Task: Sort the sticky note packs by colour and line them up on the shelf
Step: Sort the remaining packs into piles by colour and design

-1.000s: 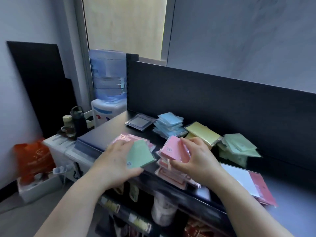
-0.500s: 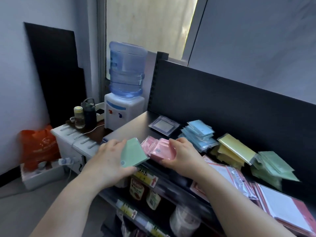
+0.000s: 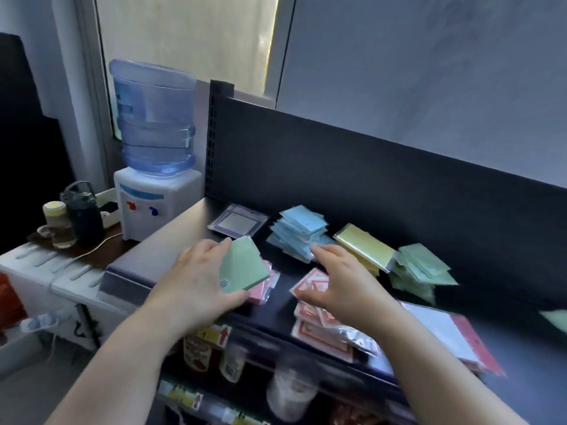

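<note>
My left hand [image 3: 199, 280] holds a green sticky note pack [image 3: 244, 266] between thumb and fingers, just above a pink pile [image 3: 264, 285] on the dark shelf [image 3: 184, 228]. My right hand [image 3: 343, 280] hovers open with spread fingers over red-and-white packs [image 3: 310, 282], its fingertips near the blue pile [image 3: 299, 231]. Behind lie a purple-grey pack [image 3: 237, 223], a yellow pile [image 3: 365, 245] and a green pile [image 3: 422, 268]. More red packs [image 3: 325, 332] lie at the shelf's front edge.
A large red-edged white pack [image 3: 451, 335] lies at the right. A black back panel [image 3: 368, 179] rises behind the shelf. A water dispenser [image 3: 153, 167] and bottles [image 3: 73, 219] stand to the left. Jars [image 3: 198, 352] sit on the shelf below.
My right hand let go of the pink pack on the pink pile and moved right, fingers now spread. My left hand still holds the green pack. The camera shifted left.
</note>
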Tool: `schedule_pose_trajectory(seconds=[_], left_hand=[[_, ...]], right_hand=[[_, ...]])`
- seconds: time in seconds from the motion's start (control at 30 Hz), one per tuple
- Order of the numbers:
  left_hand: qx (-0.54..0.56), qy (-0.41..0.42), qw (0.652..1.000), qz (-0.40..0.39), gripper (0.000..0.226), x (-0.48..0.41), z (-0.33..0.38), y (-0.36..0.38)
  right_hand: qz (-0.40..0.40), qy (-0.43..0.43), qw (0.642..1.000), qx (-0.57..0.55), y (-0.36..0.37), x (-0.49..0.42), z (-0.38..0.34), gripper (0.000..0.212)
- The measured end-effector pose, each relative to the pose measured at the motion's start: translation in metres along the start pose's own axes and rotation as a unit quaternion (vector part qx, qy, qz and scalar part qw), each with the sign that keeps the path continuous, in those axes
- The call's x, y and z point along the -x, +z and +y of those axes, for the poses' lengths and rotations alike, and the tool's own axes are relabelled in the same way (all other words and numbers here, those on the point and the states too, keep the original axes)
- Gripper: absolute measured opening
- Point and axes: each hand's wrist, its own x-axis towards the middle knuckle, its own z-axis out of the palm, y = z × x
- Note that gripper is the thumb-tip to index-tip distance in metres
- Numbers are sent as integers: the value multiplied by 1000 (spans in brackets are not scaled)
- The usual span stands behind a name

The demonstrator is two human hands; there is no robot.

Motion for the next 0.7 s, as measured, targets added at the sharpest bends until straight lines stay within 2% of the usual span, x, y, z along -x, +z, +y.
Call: schedule_pose_trajectory(seconds=[0.27,0.43,0.57,0.7], left_hand=[[17,163,986,-33,95,-31,99,37],[7,235,970,-65,90,-36,170,67],[-22,258,962,-86,89,-42,224,92],[-67,247,962,-92,73,-59,272,115]], right_hand=[[54,118,991,26,-31,63,78,83],[69,177,982,20,-46,105,128,78],[79,206,975,1,-55,136,169,79],[85,211,974,-18,-63,162,212,78]])
